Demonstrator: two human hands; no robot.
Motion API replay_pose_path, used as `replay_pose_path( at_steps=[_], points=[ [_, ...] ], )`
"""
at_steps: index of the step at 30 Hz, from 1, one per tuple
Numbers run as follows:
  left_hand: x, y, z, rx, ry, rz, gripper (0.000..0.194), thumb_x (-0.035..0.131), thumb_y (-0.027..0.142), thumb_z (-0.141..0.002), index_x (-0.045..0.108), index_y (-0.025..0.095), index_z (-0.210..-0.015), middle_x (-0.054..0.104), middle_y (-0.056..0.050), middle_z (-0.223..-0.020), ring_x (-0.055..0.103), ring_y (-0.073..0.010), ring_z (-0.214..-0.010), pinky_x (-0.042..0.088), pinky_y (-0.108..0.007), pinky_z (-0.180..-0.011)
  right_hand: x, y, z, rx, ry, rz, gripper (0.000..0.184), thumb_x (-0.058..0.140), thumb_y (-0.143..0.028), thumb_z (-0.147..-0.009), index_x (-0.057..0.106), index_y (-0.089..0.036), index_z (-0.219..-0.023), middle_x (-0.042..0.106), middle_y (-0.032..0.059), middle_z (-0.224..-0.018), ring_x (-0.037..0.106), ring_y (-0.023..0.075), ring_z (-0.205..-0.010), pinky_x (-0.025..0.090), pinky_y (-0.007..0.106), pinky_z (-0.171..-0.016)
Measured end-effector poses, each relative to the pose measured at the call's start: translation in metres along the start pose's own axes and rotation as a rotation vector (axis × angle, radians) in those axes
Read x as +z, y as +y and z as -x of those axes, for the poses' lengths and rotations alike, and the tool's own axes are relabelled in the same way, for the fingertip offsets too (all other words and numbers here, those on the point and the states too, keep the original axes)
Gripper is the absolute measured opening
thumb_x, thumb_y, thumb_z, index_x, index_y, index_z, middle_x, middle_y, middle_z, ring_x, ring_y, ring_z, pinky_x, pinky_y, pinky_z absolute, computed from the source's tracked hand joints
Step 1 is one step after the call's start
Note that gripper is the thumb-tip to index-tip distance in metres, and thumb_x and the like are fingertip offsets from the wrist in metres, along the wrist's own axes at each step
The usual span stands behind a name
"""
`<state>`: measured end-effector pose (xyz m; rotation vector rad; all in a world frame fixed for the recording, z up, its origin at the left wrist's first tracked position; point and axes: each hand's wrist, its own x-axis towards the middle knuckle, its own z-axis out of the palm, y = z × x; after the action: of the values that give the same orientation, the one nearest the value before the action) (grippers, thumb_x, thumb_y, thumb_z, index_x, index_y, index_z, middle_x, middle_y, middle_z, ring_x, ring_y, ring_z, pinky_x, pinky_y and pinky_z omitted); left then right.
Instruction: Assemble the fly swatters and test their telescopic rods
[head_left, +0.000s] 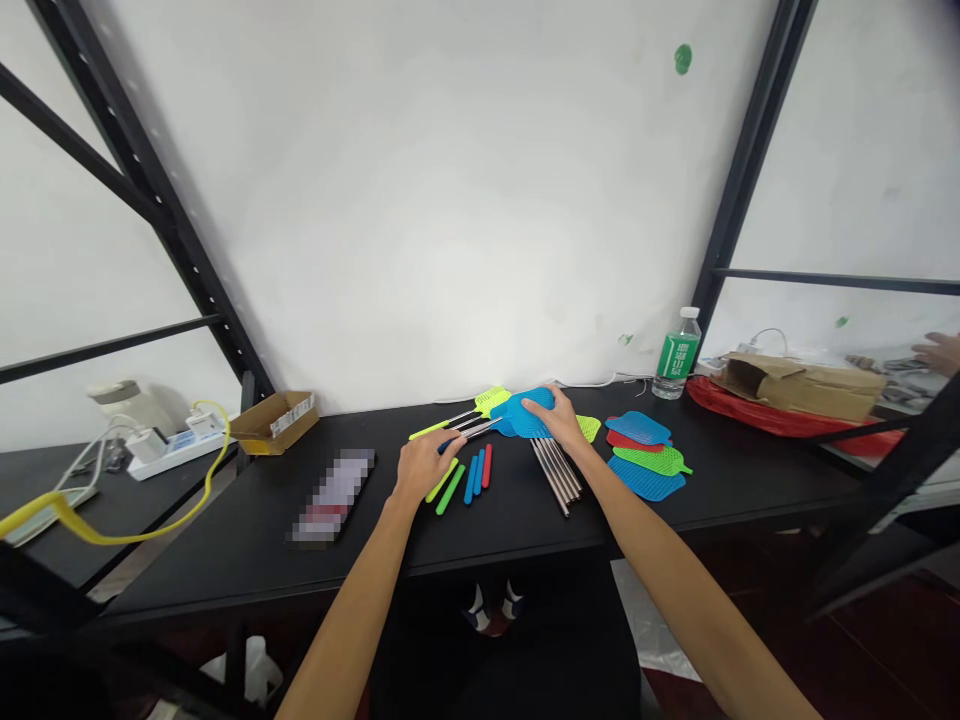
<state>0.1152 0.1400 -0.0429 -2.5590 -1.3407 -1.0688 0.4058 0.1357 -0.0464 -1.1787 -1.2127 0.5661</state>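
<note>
My left hand (421,463) is closed around the handle end of a blue fly swatter, whose metal rod points right. My right hand (559,415) grips its blue mesh head (529,405) near the wall. Behind it lies a yellow fly swatter (491,401) with its rod and handle. Loose handles in yellow-green, green (450,490), blue (471,480) and red (487,466) lie beside my left hand. A bundle of metal rods (556,478) lies below my right hand. A yellow head (589,428) shows partly behind my right wrist.
Loose blue, red and green swatter heads (652,460) lie to the right on the black table (525,535). A water bottle (676,355) stands behind them. At left are a phone (335,495), an open cardboard box (276,425) and a power strip (176,450). Another person's hand (939,352) shows far right.
</note>
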Motion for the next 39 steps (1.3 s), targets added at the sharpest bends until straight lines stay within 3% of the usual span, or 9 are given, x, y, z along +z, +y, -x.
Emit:
replay_pose_path(
  at_steps=[16, 39],
  points=[
    [-0.0035, 0.0017, 0.0018, 0.044, -0.032, -0.1, 0.041, 0.042, 0.055, -0.095, 0.074, 0.03, -0.102, 0.075, 0.0, -0.107, 0.069, -0.0199, -0.098, 0.049, -0.025, -0.071, -0.0034, -0.0032, 0.0015, -0.075, -0.01, 0.094, 0.05, 0.074, -0.054, -0.067, 0.059, -0.026, -0.105, 0.067, 0.0008, -0.089, 0.065, 0.0242, -0.081, 0.054, 0.036, -0.073],
    [-0.0023, 0.0022, 0.003, 0.063, -0.01, -0.086, 0.037, 0.046, 0.053, -0.094, 0.074, 0.031, -0.103, 0.075, 0.001, -0.109, 0.069, -0.0198, -0.1, 0.051, -0.026, -0.073, -0.0005, -0.0025, 0.0047, -0.091, -0.024, 0.153, 0.054, 0.073, -0.055, -0.068, 0.058, -0.026, -0.111, 0.066, 0.0014, -0.09, 0.064, 0.0255, -0.085, 0.053, 0.037, -0.073]
  ],
)
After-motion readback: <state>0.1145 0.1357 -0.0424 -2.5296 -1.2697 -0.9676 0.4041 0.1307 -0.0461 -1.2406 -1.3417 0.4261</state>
